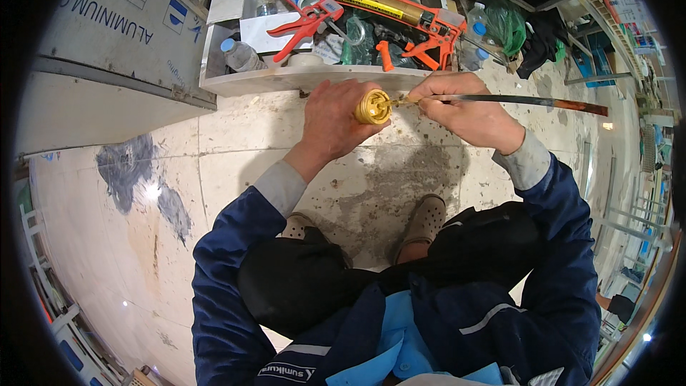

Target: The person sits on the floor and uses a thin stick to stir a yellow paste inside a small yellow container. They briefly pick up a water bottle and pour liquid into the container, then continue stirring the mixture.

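My left hand [337,120] grips a small round can with a gold-coloured top [372,107], held out over the floor. My right hand [464,109] holds a thin paintbrush with a long dark handle [529,101] that points to the right. The brush's tip touches the can's top at its right edge. Both arms wear dark blue sleeves with grey cuffs. I squat, and my two shoes [421,223] show below the hands.
A white tray [286,78] just beyond my hands holds orange caulking guns [400,11], a red clamp [304,25], plastic bottles and green netting. A grey board leans at the left. The tiled floor [214,171] is stained with dark paint at the left.
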Tool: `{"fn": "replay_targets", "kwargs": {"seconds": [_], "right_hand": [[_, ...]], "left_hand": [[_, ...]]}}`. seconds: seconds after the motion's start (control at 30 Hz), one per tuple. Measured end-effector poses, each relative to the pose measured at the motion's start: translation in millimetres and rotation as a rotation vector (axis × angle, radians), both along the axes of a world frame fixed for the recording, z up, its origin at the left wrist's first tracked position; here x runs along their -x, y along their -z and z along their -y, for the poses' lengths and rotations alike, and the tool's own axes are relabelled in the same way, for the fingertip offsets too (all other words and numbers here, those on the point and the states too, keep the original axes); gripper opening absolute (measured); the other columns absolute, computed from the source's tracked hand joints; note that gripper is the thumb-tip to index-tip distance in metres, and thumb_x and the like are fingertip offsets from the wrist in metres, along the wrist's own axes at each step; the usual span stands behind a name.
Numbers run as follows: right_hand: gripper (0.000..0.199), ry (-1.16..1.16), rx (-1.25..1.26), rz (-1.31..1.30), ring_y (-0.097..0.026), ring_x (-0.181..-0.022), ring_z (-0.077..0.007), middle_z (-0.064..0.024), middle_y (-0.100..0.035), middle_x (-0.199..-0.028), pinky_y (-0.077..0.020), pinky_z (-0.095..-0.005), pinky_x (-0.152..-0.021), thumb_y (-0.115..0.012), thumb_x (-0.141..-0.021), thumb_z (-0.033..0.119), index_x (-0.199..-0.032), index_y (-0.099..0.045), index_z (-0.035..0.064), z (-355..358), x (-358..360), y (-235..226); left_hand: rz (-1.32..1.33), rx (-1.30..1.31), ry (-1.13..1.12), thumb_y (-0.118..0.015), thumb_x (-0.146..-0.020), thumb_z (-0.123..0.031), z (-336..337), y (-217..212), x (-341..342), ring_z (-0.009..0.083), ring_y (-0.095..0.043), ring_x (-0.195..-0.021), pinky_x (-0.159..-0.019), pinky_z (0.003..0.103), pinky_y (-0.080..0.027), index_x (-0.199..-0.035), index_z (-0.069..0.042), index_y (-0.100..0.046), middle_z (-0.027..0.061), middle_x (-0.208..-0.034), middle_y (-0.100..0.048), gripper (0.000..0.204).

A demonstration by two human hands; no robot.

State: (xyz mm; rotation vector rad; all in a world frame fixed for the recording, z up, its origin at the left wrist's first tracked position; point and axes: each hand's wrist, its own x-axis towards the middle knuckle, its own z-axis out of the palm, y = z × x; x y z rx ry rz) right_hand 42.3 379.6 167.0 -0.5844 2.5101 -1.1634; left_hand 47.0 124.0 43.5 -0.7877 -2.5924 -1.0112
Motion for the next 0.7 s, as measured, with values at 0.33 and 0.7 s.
{"fn": "replay_targets", "kwargs": {"seconds": [0.33, 0.7], "right_hand": [[0.016, -0.120, 0.044, 0.073, -0.070, -0.086, -0.0154, -0.0091, -0.075, -0.093, -0.0560, -0.0319, -0.079, -0.069, -0.098, 0.007, -0.110, -0.077, 0.0009, 7.7, 1.6, -3.0], [0.020, -0.216, -0.001, 0.015, -0.069, -0.079, -0.0159, -0.0097, -0.075, -0.093, -0.0558, -0.0321, -0.073, -0.067, -0.094, 0.009, -0.109, -0.078, 0.0021, 1.0, 8.0, -2.8]], "left_hand": [[0.129, 0.004, -0.014, -0.095, -0.077, -0.041, 3.6, -4.3, -0.9, 0.0287, -0.071, -0.105, -0.100, 0.045, -0.051, -0.125, -0.018, -0.072, 0.0055, -0.113, -0.076, 0.058], [0.122, 0.063, 0.007, -0.094, -0.077, -0.041, 2.5, 3.8, -1.2, 0.0294, -0.070, -0.110, -0.107, 0.050, -0.047, -0.125, -0.020, -0.070, 0.0057, -0.113, -0.074, 0.058]]}}
